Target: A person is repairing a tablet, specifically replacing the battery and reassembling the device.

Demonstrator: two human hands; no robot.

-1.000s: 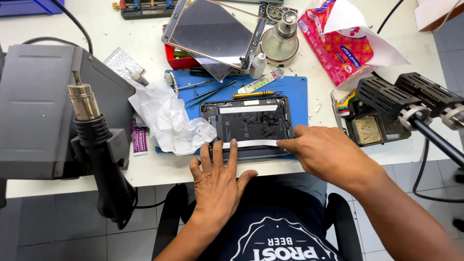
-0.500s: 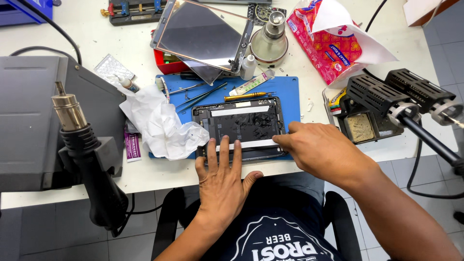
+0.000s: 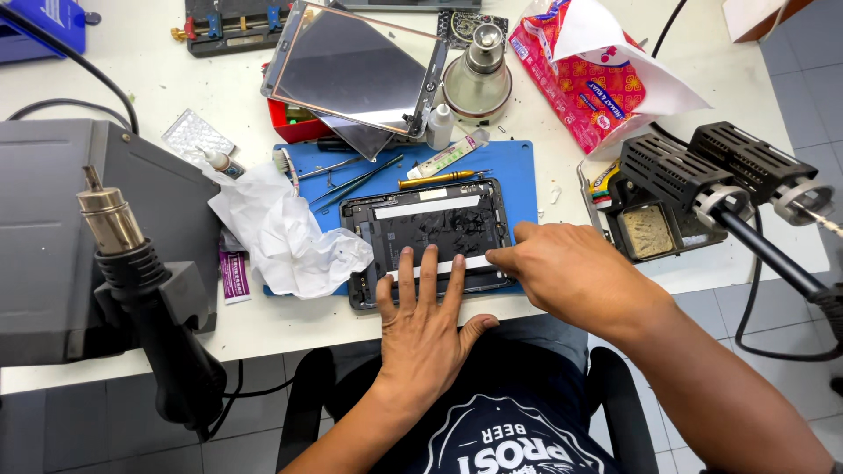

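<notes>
Left hand (image 3: 428, 329) open, flat, fingers spread on opened tablet (image 3: 428, 230). Right hand (image 3: 562, 272) just beside it, fingertips pinching white strip (image 3: 439, 268). Crumpled tissue (image 3: 281, 233) left of both.

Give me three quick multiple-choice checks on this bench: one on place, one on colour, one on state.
1. Where does the crumpled white tissue lie?
A. left of the opened dark tablet body
B. on the grey hot-air station
C. right of the soldering stand

2. What colour is the rubber work mat?
A. green
B. blue
C. red

3. How is the left hand?
A. fisted
B. flat, fingers spread
C. off the table

Answers: 1 A, tissue beside the tablet's left edge. 2 B, blue shows around the tablet. 3 B, palm down on the tablet's lower edge.
</notes>
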